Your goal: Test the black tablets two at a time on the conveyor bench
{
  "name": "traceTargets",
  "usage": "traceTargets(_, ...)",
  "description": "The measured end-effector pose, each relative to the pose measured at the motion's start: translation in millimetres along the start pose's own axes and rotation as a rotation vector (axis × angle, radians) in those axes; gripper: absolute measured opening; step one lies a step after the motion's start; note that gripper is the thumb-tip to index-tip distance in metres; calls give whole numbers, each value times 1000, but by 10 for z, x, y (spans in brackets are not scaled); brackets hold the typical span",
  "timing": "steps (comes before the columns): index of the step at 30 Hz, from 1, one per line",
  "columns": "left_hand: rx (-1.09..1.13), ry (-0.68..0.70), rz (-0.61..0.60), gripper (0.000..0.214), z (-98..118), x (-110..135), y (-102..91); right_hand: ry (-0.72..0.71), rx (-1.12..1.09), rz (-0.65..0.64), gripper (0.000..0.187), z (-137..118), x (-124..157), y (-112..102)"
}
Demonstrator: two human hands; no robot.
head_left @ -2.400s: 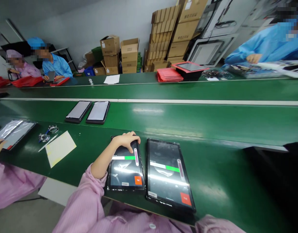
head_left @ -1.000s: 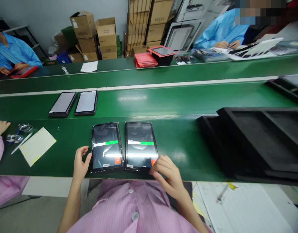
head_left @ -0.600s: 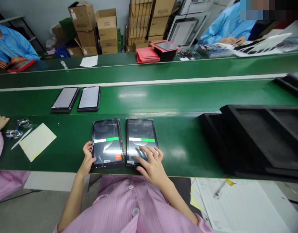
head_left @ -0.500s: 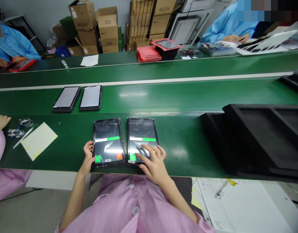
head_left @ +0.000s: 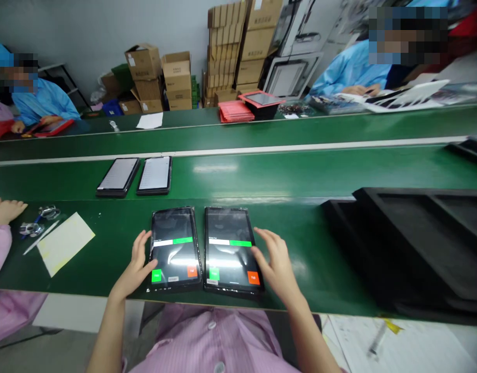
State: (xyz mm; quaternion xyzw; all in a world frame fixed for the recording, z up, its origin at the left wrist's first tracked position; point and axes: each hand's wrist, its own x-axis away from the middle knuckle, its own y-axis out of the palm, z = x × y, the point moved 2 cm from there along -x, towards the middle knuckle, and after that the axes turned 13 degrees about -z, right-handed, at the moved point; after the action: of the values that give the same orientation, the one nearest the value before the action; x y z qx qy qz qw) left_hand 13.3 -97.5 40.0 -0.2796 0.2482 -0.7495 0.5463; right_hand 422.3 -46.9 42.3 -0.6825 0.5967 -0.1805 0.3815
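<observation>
Two black tablets lie side by side on the near green ledge, each showing a white-and-green bar plus a green and an orange button. My left hand [head_left: 136,264] rests open at the left edge of the left tablet [head_left: 174,248], its thumb by the green button. At the right edge of the right tablet [head_left: 229,247], my right hand [head_left: 273,261] is open with fingers spread, touching the frame.
Two more tablets [head_left: 135,176] lie on the green conveyor belt [head_left: 300,171] beyond. Black foam trays [head_left: 413,238] are stacked at right. A yellowish paper [head_left: 65,242], a pen and small metal parts lie at left beside a neighbour's hand [head_left: 5,211]. Other workers sit across; cardboard boxes [head_left: 238,57] stand behind.
My right hand has slid off the right tablet's screen to its right edge. My left hand opened along the left tablet's edge. Both screens now show their green and orange buttons uncovered.
</observation>
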Motion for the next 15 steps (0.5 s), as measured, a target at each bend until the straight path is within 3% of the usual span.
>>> traceTargets(4, -449, 178, -189, 47, 536, -739, -135, 336, -390, -32, 54, 503, -537, 45)
traceTargets(8, -647, 218, -236, 43, 837, -1451, -60, 407, -605, -24, 58, 658, -712, 160)
traceTargets(11, -694, 228, -250, 37, 893, -1666, 6, 405, -640, -9, 58, 647, -644, 149)
traceTargets(15, -691, 205, -229, 42, 907, -1674, 43, 436, -656, -40, 55, 681, -595, 107)
